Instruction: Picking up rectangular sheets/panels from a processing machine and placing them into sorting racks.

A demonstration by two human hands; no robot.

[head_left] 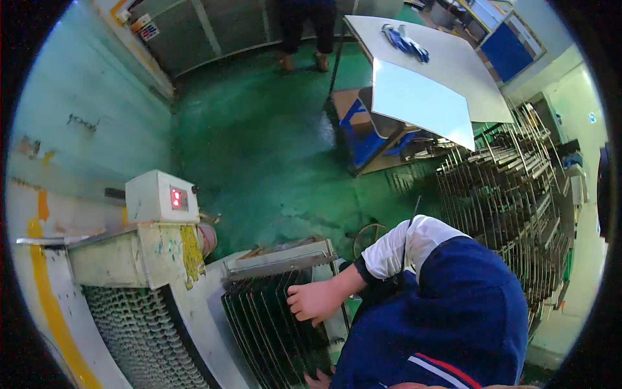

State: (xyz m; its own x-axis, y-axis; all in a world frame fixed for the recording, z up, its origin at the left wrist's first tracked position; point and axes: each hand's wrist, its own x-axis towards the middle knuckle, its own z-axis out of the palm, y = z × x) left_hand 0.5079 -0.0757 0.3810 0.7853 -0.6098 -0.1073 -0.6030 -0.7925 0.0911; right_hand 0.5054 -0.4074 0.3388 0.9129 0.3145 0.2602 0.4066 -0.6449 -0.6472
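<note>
A row of dark thin panels [262, 318] stands on edge, side by side, in front of a pale machine at the lower middle. My right hand [319, 299] reaches in from the right, its fingers bent over the upper edge of a panel at the row's right side. At the bottom edge of the picture only the fingers of my left hand [317, 379] show, closed at the near end of the same panels; the rest of it is cut off. My right arm has a white sleeve and a dark cuff.
Left stands a machine with a mesh conveyor belt [146, 330] and a white control box [159, 198]. Beyond my arm is a table [447, 42] with gloves [405, 43] and a pale sheet [418, 97]. Metal racks [505, 194] line the right; a person [306, 29] stands far off.
</note>
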